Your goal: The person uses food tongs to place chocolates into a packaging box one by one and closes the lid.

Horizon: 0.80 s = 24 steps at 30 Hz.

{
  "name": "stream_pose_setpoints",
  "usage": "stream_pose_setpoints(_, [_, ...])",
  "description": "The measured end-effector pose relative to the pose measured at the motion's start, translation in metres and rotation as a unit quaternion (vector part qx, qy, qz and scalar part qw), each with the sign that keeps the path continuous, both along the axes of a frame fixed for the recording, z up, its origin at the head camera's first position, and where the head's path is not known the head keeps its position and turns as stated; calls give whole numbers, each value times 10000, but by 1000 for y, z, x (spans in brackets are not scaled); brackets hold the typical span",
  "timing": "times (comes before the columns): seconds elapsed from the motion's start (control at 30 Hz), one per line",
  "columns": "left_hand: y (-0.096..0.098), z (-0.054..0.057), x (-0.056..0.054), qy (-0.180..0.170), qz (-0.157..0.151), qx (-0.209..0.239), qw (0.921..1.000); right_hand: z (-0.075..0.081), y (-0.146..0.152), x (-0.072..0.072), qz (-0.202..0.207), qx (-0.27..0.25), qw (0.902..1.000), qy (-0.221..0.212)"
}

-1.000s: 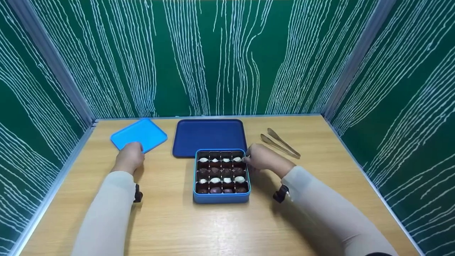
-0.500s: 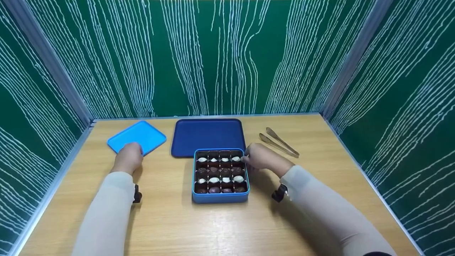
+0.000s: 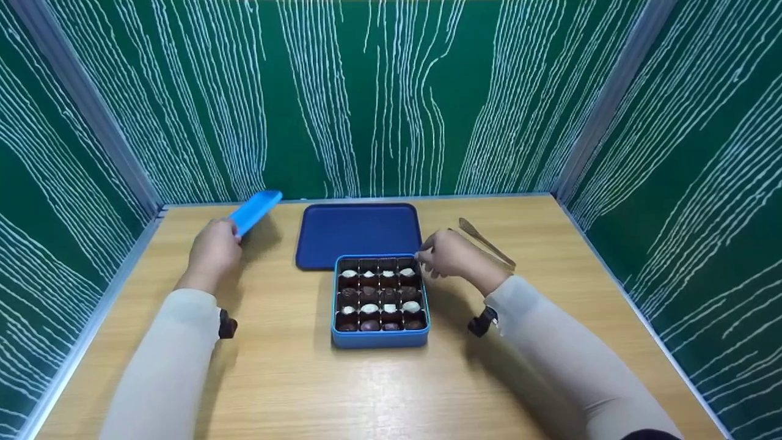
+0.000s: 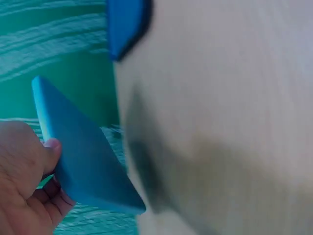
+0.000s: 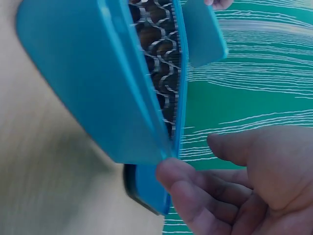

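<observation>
A light-blue tin point(image 3: 380, 340) stands mid-table, its divided insert filled with rows of dark and white chocolates point(image 3: 369, 309). My left hand point(image 3: 215, 249) pinches the matching light-blue lid point(image 3: 255, 211) by its edge, thumb on one face and fingers behind. Raised off the table and steeply tilted, the lid point(image 4: 88, 147) throws a shadow on the wood in the left wrist view. At the tin's far right corner is my right hand point(image 3: 453, 253). In the right wrist view its index fingertip point(image 5: 171, 171) lies right at that corner, the thumb apart and nothing gripped.
Behind the tin lies a dark-blue tray point(image 3: 360, 235), its near edge partly hidden by the tin. Wooden tongs point(image 3: 489, 241) rest at the right, partly covered by my right hand. Green panels point(image 3: 391, 98) with white lines enclose the table's back and sides.
My left hand has lifted the lid from the table and tipped it up on edge. The right hand has loosened at the tin's corner and risen slightly. The tin has stayed in place.
</observation>
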State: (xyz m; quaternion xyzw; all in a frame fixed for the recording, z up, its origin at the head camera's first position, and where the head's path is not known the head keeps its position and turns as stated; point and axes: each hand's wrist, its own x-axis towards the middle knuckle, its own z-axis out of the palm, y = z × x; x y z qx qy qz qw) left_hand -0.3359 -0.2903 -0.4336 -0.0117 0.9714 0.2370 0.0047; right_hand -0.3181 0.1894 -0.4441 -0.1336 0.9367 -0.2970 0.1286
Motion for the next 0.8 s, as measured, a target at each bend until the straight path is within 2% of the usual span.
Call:
stream_pose_setpoints(0.07, [9,11,3,-3,-22,176,9998,3,0,-2,-45,-40,9998,172])
stream_pose_setpoints(0.2, [38,34,16,281,-336,512,9977,6,-1,-5,-141,-318,9984,435])
stream_pose_setpoints(0.27, [56,44,24,514,-560,729,9944,7,-3,-7,-247,-589,9969,466])
stream_pose_setpoints(0.37, [81,56,37,614,-891,1222,9866,9,-5,-8,-386,-1021,9925,548])
stream_pose_setpoints(0.5, [108,66,53,569,-1366,2057,9674,14,-9,-9,-561,-1717,9816,617])
stream_pose_setpoints(0.57, [118,68,60,515,-1601,2436,9552,18,-10,-9,-607,-2210,9718,552])
stream_pose_setpoints(0.7, [131,65,69,271,-1942,3047,9320,28,-8,-4,-634,-3195,9452,217])
stream_pose_setpoints(0.8, [133,61,72,-20,-2117,3419,9156,35,-7,2,-735,-3544,9321,-95])
